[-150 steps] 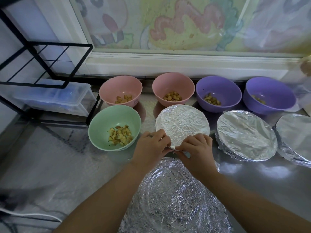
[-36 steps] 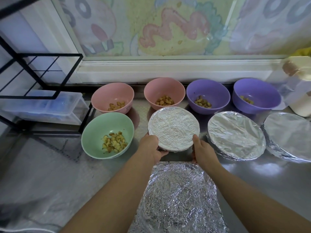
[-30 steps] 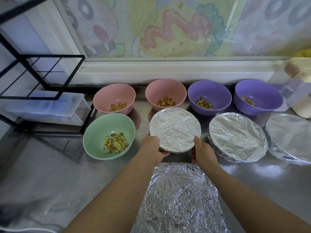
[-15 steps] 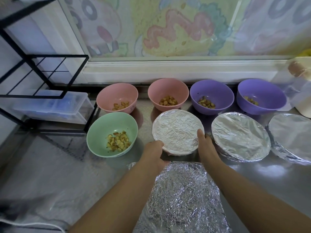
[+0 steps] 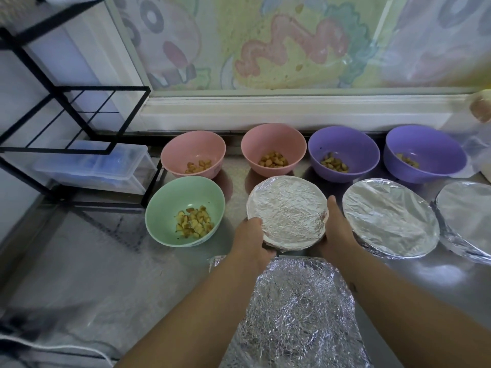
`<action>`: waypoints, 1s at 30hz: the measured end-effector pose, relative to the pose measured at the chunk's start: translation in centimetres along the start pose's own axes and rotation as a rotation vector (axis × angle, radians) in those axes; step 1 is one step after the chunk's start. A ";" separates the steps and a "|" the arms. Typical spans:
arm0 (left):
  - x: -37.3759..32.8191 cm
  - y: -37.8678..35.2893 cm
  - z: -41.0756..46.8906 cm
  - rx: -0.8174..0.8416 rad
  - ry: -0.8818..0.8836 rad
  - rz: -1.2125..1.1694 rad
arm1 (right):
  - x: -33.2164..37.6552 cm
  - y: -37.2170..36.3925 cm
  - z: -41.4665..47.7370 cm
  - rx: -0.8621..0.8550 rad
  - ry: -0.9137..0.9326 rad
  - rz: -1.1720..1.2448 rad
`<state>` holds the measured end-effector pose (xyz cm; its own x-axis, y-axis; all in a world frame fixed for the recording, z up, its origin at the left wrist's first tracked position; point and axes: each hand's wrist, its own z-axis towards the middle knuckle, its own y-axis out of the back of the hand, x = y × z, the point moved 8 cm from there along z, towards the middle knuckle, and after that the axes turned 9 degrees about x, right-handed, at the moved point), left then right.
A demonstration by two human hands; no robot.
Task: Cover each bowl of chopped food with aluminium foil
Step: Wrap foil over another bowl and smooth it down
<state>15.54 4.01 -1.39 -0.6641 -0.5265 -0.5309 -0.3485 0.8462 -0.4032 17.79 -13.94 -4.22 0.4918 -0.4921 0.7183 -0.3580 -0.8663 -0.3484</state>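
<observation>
Three round foil-covered bowls stand in the front row beside one open green bowl (image 5: 185, 210); behind them are two pink bowls and two purple bowls with chopped food. The left hand (image 5: 251, 241) and right hand (image 5: 335, 232) clasp the middle foil-covered bowl (image 5: 287, 211) from both sides, its flat top facing up.

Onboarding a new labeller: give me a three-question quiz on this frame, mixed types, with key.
1. How many bowls are not yet covered with foil?
2. True or false: both hands grip the same bowl.
3. Which uncovered bowl sits nearest the left hand? A pink, B green, C purple.

Key: 1. Five: green bowl, two pink, two purple. 2. True: the right hand is on the foil-covered bowl too. 3. B.
</observation>
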 end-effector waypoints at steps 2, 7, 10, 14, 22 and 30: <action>-0.1 0.3 0.0 -0.010 0.001 0.054 | -0.3 0.4 0.0 -0.011 0.006 0.015; -2.4 0.7 0.9 -0.056 -0.096 0.189 | -0.4 0.4 -1.8 -0.112 0.043 0.106; -2.0 0.2 0.8 -0.007 -0.102 0.187 | -0.5 -0.7 -2.0 -0.091 0.010 0.132; -1.3 0.6 0.0 -0.019 -0.122 0.109 | 0.0 -0.8 -0.3 -0.039 -0.010 0.099; -0.9 2.3 -0.8 0.041 -0.150 0.354 | -0.3 1.8 -3.3 -0.090 0.039 -0.191; -0.1 6.8 -4.0 -0.025 -0.405 1.797 | -0.3 3.6 -8.8 0.009 0.335 -1.367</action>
<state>10.59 10.15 -1.06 -0.0216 0.9233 -0.3834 0.5050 0.3411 0.7929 9.40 -16.13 -0.38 0.2320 0.7697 0.5947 0.2483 -0.6380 0.7289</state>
